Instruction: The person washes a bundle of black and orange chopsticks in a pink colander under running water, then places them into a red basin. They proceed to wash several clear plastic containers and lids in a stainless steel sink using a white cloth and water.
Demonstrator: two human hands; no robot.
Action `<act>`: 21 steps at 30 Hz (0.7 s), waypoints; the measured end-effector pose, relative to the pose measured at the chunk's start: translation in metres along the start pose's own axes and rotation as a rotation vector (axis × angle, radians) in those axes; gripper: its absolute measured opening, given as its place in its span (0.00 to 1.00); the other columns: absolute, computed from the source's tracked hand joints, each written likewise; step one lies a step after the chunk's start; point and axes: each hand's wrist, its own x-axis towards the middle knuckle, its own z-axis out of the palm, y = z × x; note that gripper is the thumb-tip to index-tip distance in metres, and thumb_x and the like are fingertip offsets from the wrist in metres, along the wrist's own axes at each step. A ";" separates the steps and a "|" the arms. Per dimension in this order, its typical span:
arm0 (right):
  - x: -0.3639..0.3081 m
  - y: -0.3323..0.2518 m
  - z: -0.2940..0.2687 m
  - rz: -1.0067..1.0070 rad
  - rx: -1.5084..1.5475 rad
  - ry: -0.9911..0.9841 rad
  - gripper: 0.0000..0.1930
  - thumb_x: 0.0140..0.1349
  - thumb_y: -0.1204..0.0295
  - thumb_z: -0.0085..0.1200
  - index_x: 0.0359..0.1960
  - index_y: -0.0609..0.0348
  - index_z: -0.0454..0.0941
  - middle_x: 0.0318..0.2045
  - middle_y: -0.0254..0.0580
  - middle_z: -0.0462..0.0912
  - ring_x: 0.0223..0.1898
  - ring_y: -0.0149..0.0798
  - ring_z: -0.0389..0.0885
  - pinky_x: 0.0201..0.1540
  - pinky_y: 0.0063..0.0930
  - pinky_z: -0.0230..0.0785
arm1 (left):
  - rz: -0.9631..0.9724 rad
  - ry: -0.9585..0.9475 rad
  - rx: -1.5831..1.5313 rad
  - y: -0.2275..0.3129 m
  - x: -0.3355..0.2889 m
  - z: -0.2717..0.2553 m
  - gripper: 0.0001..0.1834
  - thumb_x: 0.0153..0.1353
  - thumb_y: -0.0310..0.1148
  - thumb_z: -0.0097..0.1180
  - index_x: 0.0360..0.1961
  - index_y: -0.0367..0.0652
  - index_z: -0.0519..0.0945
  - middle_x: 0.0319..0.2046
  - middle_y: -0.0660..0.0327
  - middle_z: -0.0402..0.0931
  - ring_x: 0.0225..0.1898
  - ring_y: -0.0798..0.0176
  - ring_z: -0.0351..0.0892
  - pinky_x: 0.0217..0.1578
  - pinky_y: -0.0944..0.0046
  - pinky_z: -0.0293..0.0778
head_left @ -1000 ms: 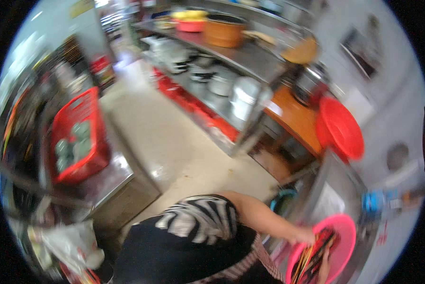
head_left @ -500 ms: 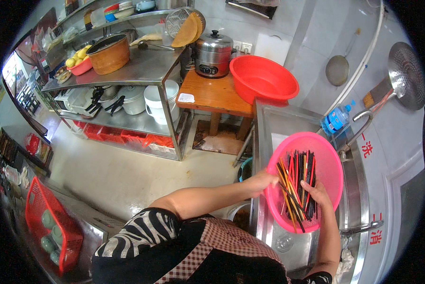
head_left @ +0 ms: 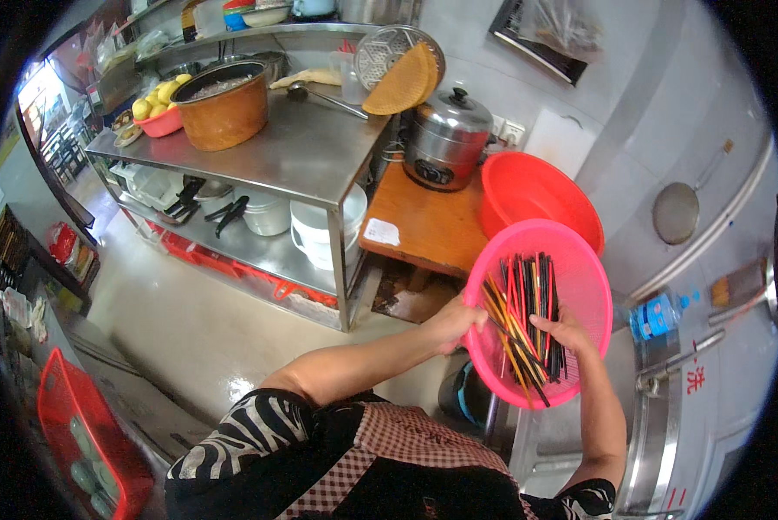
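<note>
Left hand [head_left: 457,322] grips the left rim of a pink colander [head_left: 580,269]; right hand [head_left: 564,333] lies inside, fingers spread on the red, black and orange chopsticks [head_left: 521,322]. Colander held above the steel sink [head_left: 658,433]; red basin [head_left: 536,195] just beyond.

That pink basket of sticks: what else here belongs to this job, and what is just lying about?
In hand:
pink basket, gripped at its rim by the left hand
chopsticks, under the right hand

Lying about:
red basin
steel pot
brown tub
blue-capped bottle
red crate
</note>
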 end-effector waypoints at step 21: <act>0.310 -0.048 -0.170 -0.136 0.503 0.203 0.31 0.54 0.66 0.62 0.57 0.61 0.63 0.44 0.47 0.78 0.42 0.38 0.79 0.45 0.32 0.73 | -0.062 0.112 0.154 0.133 0.400 -0.044 0.16 0.36 0.23 0.47 0.32 0.39 0.71 0.27 0.58 0.72 0.31 0.55 0.75 0.30 0.55 0.76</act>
